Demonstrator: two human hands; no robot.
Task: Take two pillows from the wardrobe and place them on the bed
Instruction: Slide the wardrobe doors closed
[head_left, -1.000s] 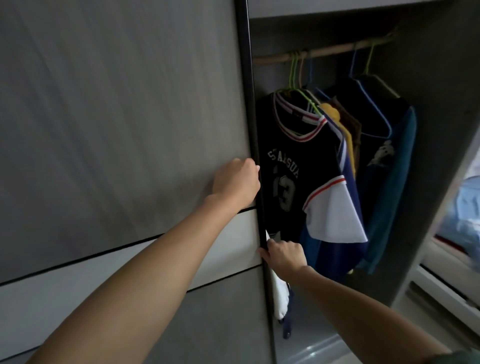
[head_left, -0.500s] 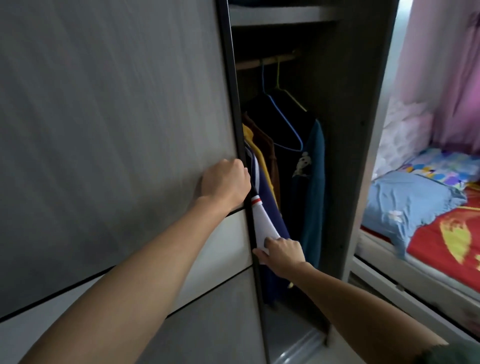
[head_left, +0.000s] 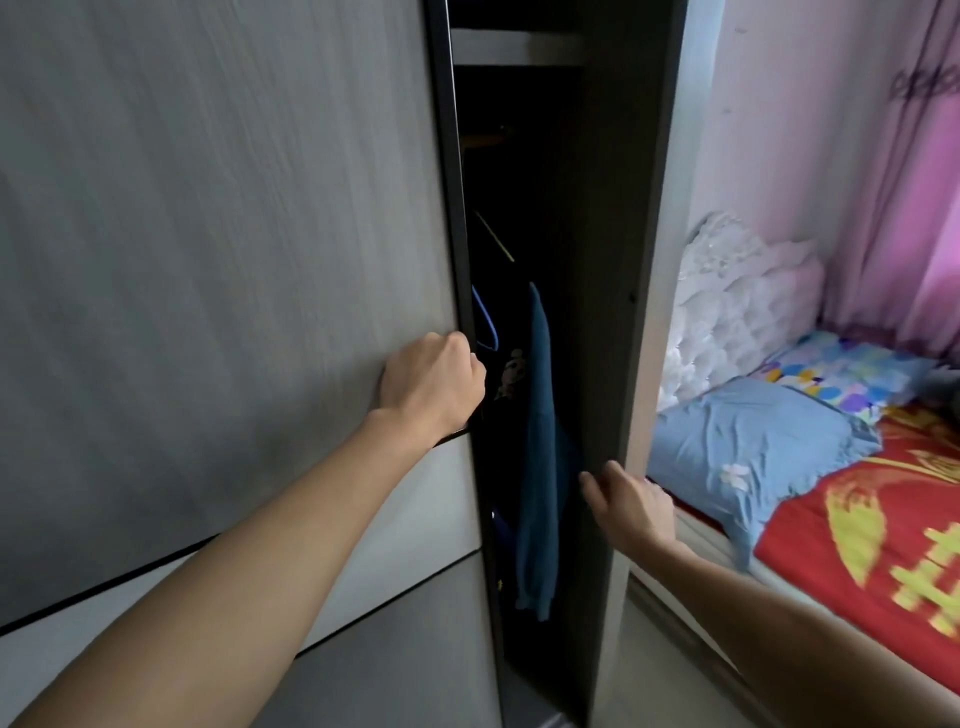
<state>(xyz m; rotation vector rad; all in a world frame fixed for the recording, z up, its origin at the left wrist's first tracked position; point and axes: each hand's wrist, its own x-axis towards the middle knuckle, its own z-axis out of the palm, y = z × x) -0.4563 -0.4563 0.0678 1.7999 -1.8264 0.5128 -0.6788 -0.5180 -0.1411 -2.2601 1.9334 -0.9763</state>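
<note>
I judge the step in hand as the handling of the wardrobe's big grey wood-grain sliding door (head_left: 223, 291). No pillow is taken out yet, so the task is at its beginning. I cannot tell from this one moment if the door goes open or shut.

The tall grey wardrobe (head_left: 639, 291) shows only a narrow dark opening, to the right of my left fingers and to the left of my right fingertips. Inside it I see a long teal garment (head_left: 537, 447) that hangs just beyond my left knuckles, a blue hanger (head_left: 488, 327) just above them, and a pale shelf (head_left: 514, 47) high over both hands. I see no pillows in this compartment; the dark part may hide something.

The bed with the red and yellow cover (head_left: 857, 525) is to the right of my right hand, and a light blue pillow (head_left: 748, 452) already lies on it, just past my right fingertips.

My left hand (head_left: 434, 384) is curled and pressed around the door's dark edge. My right hand (head_left: 631, 506) is loose, the fingers a little spread and holding nothing, close to the wardrobe's side panel.

In my judgement the next move calls for looking into another compartment, with both hands free for a bulky soft thing.
</note>
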